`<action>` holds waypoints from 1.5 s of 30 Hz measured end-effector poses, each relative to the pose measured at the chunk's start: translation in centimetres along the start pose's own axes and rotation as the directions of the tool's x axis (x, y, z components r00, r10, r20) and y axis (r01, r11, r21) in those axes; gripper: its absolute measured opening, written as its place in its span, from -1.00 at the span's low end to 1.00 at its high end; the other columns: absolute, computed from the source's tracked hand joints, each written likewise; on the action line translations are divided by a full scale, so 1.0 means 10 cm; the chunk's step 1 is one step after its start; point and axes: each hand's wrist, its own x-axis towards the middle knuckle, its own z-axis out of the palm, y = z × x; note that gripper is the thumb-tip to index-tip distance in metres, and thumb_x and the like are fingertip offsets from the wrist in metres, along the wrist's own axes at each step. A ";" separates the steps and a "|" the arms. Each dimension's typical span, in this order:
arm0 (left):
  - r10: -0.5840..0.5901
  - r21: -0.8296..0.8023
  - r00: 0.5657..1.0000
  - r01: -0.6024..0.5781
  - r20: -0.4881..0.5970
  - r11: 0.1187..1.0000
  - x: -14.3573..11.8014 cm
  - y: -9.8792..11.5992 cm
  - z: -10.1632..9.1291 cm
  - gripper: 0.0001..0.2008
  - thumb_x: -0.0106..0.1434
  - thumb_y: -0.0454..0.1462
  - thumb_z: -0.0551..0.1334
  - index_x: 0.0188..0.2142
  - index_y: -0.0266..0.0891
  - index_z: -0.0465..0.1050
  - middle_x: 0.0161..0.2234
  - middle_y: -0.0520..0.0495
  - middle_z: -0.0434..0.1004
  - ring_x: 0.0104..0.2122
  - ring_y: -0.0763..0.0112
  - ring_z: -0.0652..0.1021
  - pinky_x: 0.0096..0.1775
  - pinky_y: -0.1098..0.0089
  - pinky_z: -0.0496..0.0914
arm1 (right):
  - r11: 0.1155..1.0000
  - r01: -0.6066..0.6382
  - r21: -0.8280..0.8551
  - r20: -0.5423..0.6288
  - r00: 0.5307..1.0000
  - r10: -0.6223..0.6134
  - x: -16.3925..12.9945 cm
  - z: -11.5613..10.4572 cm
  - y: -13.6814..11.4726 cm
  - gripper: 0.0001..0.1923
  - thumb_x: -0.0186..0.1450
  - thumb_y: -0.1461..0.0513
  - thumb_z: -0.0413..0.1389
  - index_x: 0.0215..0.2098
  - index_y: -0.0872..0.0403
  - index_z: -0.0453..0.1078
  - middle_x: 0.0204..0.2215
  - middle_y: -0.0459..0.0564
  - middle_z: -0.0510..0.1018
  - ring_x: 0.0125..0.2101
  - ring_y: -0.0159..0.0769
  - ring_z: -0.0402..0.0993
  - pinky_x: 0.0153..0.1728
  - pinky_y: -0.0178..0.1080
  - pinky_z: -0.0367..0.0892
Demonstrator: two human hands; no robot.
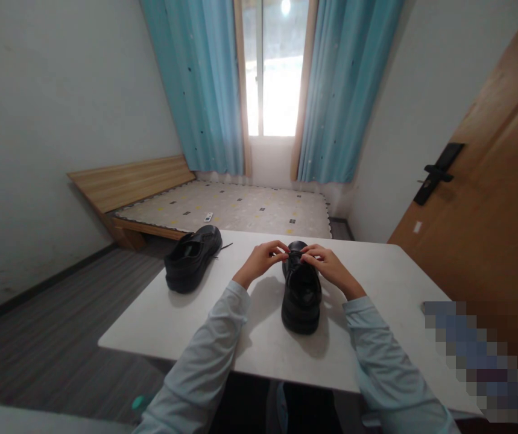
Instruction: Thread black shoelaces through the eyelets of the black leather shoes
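Note:
A black lace-up shoe (301, 307) stands upright on the white table (249, 337), heel toward me and toe toward the window. My left hand (265, 259) is at the left side of its lacing, fingertips pinched together at the shoe's front. Opposite it, my right hand (326, 265) has its fingers pinched at the right side of the same lacing. Whatever lies between the fingertips, perhaps lace, is too small and dark to make out. The matching black shoe (190, 259) sits at the table's far left, a loose lace (226, 246) sticking out on its right.
Behind the table is a bed (259, 208) with a patterned mattress and a small white remote-like object (208, 217) on it. A wooden door (480, 211) stands at the right. A pixelated patch covers the table's right edge. Blue curtains (344, 90) flank the window.

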 end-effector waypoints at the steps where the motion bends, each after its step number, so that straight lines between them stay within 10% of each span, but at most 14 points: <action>1: 0.006 0.023 1.000 -0.005 -0.008 1.000 0.00 0.01 0.00 -0.76 0.16 -0.14 0.25 -0.27 -0.25 0.48 -0.41 -0.04 0.58 -0.40 0.43 0.53 -0.31 0.46 0.35 | 1.000 0.002 -0.007 0.000 1.000 -0.002 0.00 0.00 0.00 -0.75 0.21 0.14 0.07 -0.46 0.09 0.54 -0.22 0.08 0.51 -0.17 -0.19 0.42 -0.14 -0.16 0.28; 17: 0.056 0.277 0.998 -0.042 -0.041 0.960 0.01 0.04 -0.03 -0.87 0.14 -0.21 0.28 -0.36 -0.20 0.57 -0.44 0.03 0.59 -0.49 0.52 0.41 -0.37 0.51 0.27 | 0.996 0.023 -0.088 0.020 1.000 -0.021 0.01 0.01 0.01 -0.71 0.22 0.13 0.05 -0.45 0.08 0.57 -0.19 0.10 0.53 -0.16 -0.19 0.43 -0.05 -0.13 0.25; 45: -0.002 0.043 0.996 0.006 -0.094 0.999 0.01 0.00 0.09 -0.87 0.04 -0.27 0.34 -0.38 -0.26 0.53 -0.44 0.01 0.59 -0.43 0.47 0.54 -0.33 0.49 0.40 | 0.995 -0.050 -0.081 -0.075 0.996 0.044 0.05 0.15 0.09 -0.84 0.12 0.23 0.13 -0.45 0.06 0.57 -0.14 0.13 0.52 -0.08 -0.11 0.41 0.05 -0.03 0.17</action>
